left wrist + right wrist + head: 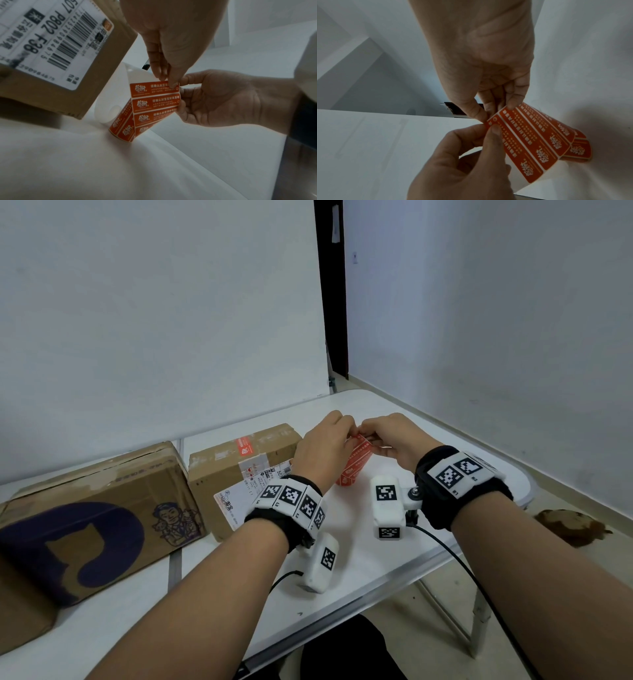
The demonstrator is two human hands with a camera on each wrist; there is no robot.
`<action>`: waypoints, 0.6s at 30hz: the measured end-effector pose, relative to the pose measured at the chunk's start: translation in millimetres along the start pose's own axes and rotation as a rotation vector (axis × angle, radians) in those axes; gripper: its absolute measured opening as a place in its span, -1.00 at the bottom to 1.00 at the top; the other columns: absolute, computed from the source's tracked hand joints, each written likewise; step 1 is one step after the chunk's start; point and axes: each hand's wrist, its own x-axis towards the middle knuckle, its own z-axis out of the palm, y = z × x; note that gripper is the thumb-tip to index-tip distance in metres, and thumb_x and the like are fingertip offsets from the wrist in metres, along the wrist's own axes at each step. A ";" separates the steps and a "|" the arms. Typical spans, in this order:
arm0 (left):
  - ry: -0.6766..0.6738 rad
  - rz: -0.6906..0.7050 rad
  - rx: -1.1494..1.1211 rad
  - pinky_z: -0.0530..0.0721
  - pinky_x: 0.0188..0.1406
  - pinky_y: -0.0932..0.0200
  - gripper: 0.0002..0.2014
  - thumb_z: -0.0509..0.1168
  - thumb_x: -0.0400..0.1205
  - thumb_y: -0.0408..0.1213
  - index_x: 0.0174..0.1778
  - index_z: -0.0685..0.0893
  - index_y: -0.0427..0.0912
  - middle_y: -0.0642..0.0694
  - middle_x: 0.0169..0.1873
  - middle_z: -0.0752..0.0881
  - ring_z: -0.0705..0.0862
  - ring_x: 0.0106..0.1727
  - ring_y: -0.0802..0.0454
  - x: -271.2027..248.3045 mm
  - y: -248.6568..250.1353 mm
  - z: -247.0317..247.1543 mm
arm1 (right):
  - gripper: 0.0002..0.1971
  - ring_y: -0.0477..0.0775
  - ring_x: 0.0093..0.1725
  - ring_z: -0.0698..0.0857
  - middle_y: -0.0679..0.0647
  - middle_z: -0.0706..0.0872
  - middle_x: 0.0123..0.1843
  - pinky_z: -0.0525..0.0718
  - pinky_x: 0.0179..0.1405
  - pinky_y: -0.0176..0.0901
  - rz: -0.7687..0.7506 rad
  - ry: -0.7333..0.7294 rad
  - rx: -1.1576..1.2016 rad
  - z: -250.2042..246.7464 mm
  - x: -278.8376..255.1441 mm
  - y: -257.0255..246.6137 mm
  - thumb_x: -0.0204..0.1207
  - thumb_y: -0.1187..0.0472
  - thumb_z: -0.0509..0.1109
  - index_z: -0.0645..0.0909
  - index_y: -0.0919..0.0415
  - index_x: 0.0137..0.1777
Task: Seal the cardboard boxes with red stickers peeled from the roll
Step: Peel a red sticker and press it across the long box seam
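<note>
A roll of red stickers (pixel 346 478) stands on the white table (pixel 370 563), with a strip (pixel 155 104) of its backing paper pulled up between both hands. My left hand (pixel 350 431) pinches the end corner of the top red sticker (pixel 518 147), thumb on its printed face. Beside it, my right hand (pixel 369 437) grips the strip's edge (pixel 515 108). Left of the roll lies a small cardboard box (pixel 236 474) with a shipping label and one red sticker (pixel 244 447) across its top seam. A larger cardboard box (pixel 96 515) with a purple print lies further left.
A white backdrop panel (pixel 171 320) stands behind the boxes. The table's right edge (pixel 479 542) is close to my right wrist, with the floor and a brown scrap (pixel 572 525) beyond it. Camera cables hang from both wrists over the near table edge.
</note>
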 end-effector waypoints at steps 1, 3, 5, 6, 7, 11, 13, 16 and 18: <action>0.001 0.007 0.007 0.66 -0.25 -0.07 -0.91 0.27 0.62 -0.22 -0.03 0.63 -0.14 -0.05 -0.04 0.62 0.65 -0.15 -0.07 -0.6 -0.5 -0.3 | -0.94 -0.08 -0.37 0.57 0.07 0.64 -0.31 0.58 -0.28 -0.32 -0.001 -0.006 -0.001 0.3 -0.2 -0.3 0.49 0.37 0.32 0.62 0.30 -0.15; 0.004 0.025 0.021 0.65 -0.29 -0.06 -0.91 0.27 0.62 -0.21 -0.04 0.64 -0.11 -0.03 -0.05 0.63 0.65 -0.17 -0.06 -1.6 -1.4 -1.0 | -0.89 -0.08 -0.38 0.57 0.08 0.63 -0.32 0.59 -0.30 -0.33 -0.005 -0.014 -0.006 0.4 -0.2 -0.6 0.48 0.39 0.32 0.60 0.27 -0.26; 0.008 0.052 0.023 0.64 -0.32 -0.04 -0.91 0.27 0.61 -0.21 -0.06 0.66 -0.08 -0.01 -0.07 0.64 0.65 -0.19 -0.04 -3.1 -1.4 -3.1 | -0.87 -0.06 -0.37 0.58 0.11 0.63 -0.31 0.60 -0.30 -0.34 -0.012 -0.007 -0.025 0.5 2.4 -0.2 0.48 0.41 0.32 0.58 0.27 -0.29; 0.008 0.071 0.013 0.64 -0.33 -0.03 -0.92 0.28 0.60 -0.21 -0.06 0.66 -0.08 -0.01 -0.07 0.64 0.65 -0.19 -0.04 -4.1 -1.5 -4.7 | -0.90 -0.04 -0.33 0.59 0.15 0.63 -0.27 0.61 -0.29 -0.33 -0.018 -0.002 -0.040 0.7 3.7 -0.3 0.48 0.41 0.33 0.59 0.30 -0.25; 0.005 0.091 -0.008 0.64 -0.34 -0.02 -0.92 0.29 0.59 -0.23 -0.07 0.67 -0.08 -0.02 -0.07 0.65 0.65 -0.19 -0.04 -5.2 -1.9 -6.4 | -0.95 -0.01 -0.29 0.60 0.20 0.63 -0.22 0.65 -0.25 -0.30 -0.026 0.003 -0.060 1.0 5.6 0.1 0.49 0.41 0.34 0.61 0.33 -0.19; -0.035 0.168 -0.097 0.65 -0.29 0.02 -0.94 0.35 0.56 -0.23 -0.10 0.70 -0.07 0.00 -0.11 0.64 0.61 -0.23 0.06 -12.7 -9.6 -15.3 | -0.93 0.04 -0.28 0.65 0.20 0.64 -0.22 0.73 -0.09 -0.10 -0.087 0.037 -0.139 1.0 13.9 2.8 0.51 0.33 0.39 0.61 0.33 -0.18; -0.071 0.182 -0.128 0.65 -0.25 0.09 -0.95 0.38 0.55 -0.22 -0.10 0.71 -0.03 0.07 -0.14 0.63 0.62 -0.24 0.10 -17.2 -15.9 -21.0 | -0.87 0.10 -0.24 0.63 0.19 0.62 -0.26 0.71 -0.04 0.01 -0.120 0.081 -0.200 2.2 16.6 4.3 0.48 0.23 0.39 0.60 0.27 -0.24; -0.130 0.175 -0.175 0.65 -0.22 0.15 -0.95 0.41 0.55 -0.19 -0.11 0.74 0.00 0.13 -0.16 0.63 0.67 -0.22 0.07 -24.8 -22.3 -31.4 | -0.82 0.14 -0.18 0.58 0.18 0.61 -0.24 0.63 -0.02 0.06 -0.170 0.122 -0.265 5.4 16.8 3.8 0.48 0.13 0.37 0.63 0.23 -0.25; -0.144 0.155 -0.226 0.63 -0.21 0.23 -0.96 0.43 0.53 -0.19 -0.13 0.76 0.02 0.10 -0.15 0.67 0.67 -0.22 0.09 -29.8 -24.3 -39.5 | -0.78 0.10 -0.19 0.56 0.17 0.62 -0.23 0.60 -0.05 0.04 -0.200 0.129 -0.292 8.0 14.6 2.1 0.53 0.09 0.36 0.63 0.23 -0.25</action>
